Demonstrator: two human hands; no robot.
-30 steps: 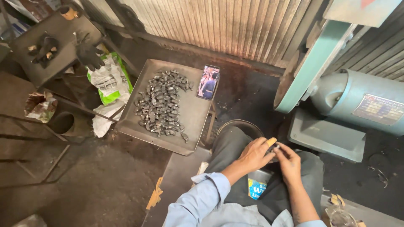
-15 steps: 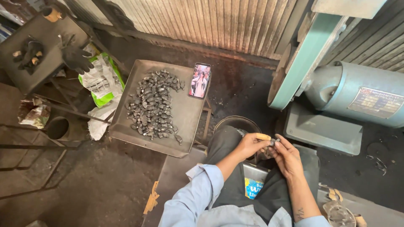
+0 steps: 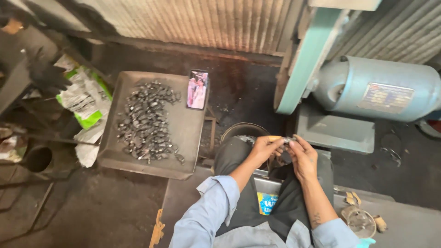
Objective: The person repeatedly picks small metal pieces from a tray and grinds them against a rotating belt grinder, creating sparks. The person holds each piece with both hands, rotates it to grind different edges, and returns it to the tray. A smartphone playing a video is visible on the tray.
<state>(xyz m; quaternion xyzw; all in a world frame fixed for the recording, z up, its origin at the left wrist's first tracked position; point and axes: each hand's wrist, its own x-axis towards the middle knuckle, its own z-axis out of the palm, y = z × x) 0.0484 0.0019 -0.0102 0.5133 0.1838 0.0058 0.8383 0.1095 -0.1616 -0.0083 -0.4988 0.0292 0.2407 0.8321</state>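
Small metal piece [image 3: 285, 139] sits pinched between our left hand [image 3: 262, 149] and right hand [image 3: 303, 156] above the lap, at three o'clock from the tray [image 3: 183, 133] of dark parts [image 3: 146, 121]; fitting appears underway, demanding steady fingertip alignment next.

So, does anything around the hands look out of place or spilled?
One oddity: a phone lies propped on the rim of the metal tray, beside the heap of small dark metal parts. A few parts lie scattered away from the heap, all on the tray.
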